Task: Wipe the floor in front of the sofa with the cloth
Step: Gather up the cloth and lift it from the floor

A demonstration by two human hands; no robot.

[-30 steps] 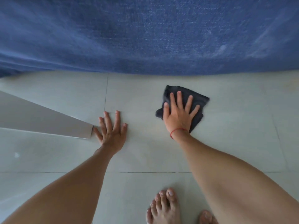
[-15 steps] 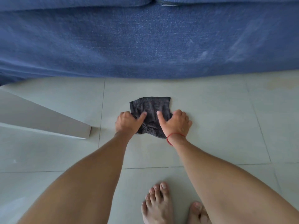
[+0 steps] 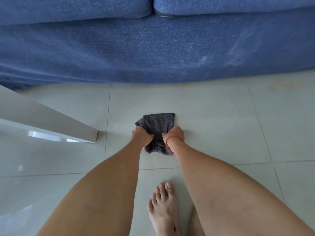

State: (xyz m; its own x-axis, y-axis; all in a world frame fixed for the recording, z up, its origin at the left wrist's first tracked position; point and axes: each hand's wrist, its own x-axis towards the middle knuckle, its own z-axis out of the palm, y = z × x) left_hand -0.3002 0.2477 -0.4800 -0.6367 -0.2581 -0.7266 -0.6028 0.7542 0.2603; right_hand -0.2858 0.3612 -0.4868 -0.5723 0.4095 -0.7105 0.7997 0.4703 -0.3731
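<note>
A dark grey cloth [image 3: 157, 124] lies bunched on the pale tiled floor [image 3: 213, 125], a short way in front of the blue sofa [image 3: 153, 51]. My left hand [image 3: 142, 136] grips the cloth's left side with curled fingers. My right hand [image 3: 174, 134], with a red string at the wrist, grips its right side. The two hands sit close together, and the cloth's near part puckers up between them. Its far edge lies flat on the tile.
A glossy white table top [image 3: 46, 123] juts in from the left, its corner close to my left hand. My bare foot [image 3: 162, 206] stands on the tile below the hands. A faint yellowish stain [image 3: 281, 84] marks the floor at the right, near the sofa.
My right hand drew the cloth left and nearer, away from the sofa. My left hand left the floor and took hold of the cloth. Both hands have closed tighter and bunched it.
</note>
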